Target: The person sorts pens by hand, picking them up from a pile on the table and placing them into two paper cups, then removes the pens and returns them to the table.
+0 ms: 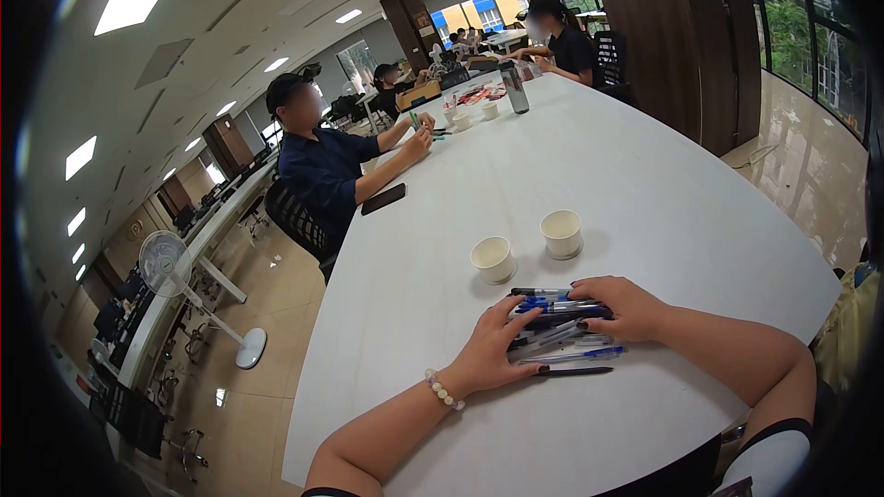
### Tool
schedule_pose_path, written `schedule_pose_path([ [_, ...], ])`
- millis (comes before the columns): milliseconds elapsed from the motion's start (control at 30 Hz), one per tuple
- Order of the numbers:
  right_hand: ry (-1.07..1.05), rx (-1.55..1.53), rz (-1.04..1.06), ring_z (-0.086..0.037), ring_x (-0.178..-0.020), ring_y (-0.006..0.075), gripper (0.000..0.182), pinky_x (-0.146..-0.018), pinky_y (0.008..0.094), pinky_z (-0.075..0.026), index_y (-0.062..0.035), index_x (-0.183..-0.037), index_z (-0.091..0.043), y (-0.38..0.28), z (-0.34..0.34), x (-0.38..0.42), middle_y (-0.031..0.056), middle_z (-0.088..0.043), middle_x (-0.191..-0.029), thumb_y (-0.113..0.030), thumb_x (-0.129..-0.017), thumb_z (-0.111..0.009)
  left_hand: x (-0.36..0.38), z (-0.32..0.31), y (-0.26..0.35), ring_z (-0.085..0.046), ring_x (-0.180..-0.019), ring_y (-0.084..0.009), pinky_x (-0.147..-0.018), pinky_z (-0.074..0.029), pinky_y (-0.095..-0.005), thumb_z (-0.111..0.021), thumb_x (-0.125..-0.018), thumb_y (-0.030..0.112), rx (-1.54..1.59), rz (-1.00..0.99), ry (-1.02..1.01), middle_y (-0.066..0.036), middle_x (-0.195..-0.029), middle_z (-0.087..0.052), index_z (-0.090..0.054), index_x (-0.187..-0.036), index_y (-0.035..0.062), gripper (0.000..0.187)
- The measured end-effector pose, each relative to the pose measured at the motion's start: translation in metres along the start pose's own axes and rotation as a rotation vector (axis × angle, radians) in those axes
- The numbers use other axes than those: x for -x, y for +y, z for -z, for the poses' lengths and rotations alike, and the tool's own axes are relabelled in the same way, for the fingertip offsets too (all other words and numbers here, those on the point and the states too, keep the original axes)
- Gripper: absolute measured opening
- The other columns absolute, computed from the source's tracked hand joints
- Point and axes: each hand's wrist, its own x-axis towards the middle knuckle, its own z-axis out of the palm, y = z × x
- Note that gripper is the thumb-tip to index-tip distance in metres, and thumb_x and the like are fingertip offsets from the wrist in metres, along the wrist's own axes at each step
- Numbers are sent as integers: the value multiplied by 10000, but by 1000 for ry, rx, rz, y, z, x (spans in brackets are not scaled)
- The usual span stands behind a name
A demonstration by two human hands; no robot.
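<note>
A loose pile of pens (560, 335), with clear, blue and black parts, lies on the white table. Spread around the pile's left side is my left hand (493, 342), its fingers apart and touching the pens. My right hand (626, 309) rests over the right side of the pile, also with fingers apart. One dark pen (575, 371) lies at the near edge of the pile, close to my left thumb. Beyond the pens stand two white paper cups, a left one (493, 260) and a right one (562, 235), both upright.
On the white table (645, 184) are a black phone (384, 200), a bottle (515, 87) and more cups (460, 120). A person in dark blue (318, 166) sits at the left, holding a green pen. Another person (569, 53) sits at the far right side.
</note>
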Motion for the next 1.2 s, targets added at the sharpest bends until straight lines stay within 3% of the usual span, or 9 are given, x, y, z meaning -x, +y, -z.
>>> schedule_pose_path([
  [267,-48,50,-185,-493,-1171,331,667,-1020,414,-361,-68,-1309,-466,-4,3,-1,170,-540,-1252,-415,-778,-672,2,2,2,-235,-1351,-381,-1094,-215,-524,-796,-635,448,-58,-98,-36,-168,-1449,-265,-414,-1371,158,879],
  [433,-188,167,-90,-404,-1255,320,818,-1073,442,-253,-93,-1345,-420,-23,-4,6,141,-498,-1301,-533,-709,-686,1,-1,1,-223,-1356,-399,-1087,-183,-564,-794,-638,462,-85,-15,-28,-176,-1446,-266,-379,-1393,148,917],
  [533,-217,239,33,-421,-1237,319,828,-1060,439,-270,-95,-1343,-417,-39,-15,11,135,-504,-1290,-520,-691,-699,1,-1,6,-291,-1323,-374,-1083,-223,-528,-799,-638,434,-158,52,8,-172,-1403,-337,-363,-1399,145,923],
  [733,-204,186,-120,-522,-1080,296,648,-912,380,-438,-107,-1257,-497,-55,-7,9,112,-583,-1161,-312,-691,-737,-2,8,12,-478,-1149,-298,-1007,-369,-404,-804,-652,267,-25,84,-35,-131,-1223,-525,-468,-1314,115,758],
  [833,-211,181,-116,-581,-976,274,578,-826,358,-491,-124,-1234,-517,-52,-2,8,102,-630,-1058,-243,-709,-728,2,1,4,-518,-1094,-306,-961,-416,-391,-799,-656,196,73,60,81,-138,-1204,-540,-501,-1275,97,694],
  [933,-188,117,-140,-608,-934,272,498,-798,367,-499,-130,-1198,-534,-44,7,6,97,-651,-983,-226,-742,-707,2,3,10,-549,-1030,-316,-916,-427,-418,-795,-657,231,69,84,157,-145,-1160,-562,-499,-1275,99,698],
  [1000,-174,33,-203,-612,-937,275,444,-796,381,-496,-128,-1171,-544,-31,10,5,94,-656,-955,-229,-764,-691,1,2,3,-538,-1057,-319,-935,-417,-420,-795,-663,243,60,105,165,-148,-1182,-551,-478,-1294,98,722],
  [1067,-13,-54,-178,-612,-952,276,379,-816,368,-490,-108,-1120,-581,-6,6,3,108,-662,-950,-251,-784,-687,1,2,1,-526,-1084,-322,-955,-406,-422,-795,-669,254,56,127,171,-151,-1204,-539,-456,-1314,97,746],
  [1200,-10,-218,-316,-605,-946,271,306,-858,372,-473,-71,-1121,-589,2,10,-2,140,-642,-1020,-230,-860,-617,2,3,2,-436,-1213,-342,-1019,-378,-417,-816,-659,263,-33,174,121,-163,-1339,-430,-383,-1366,95,845],
])
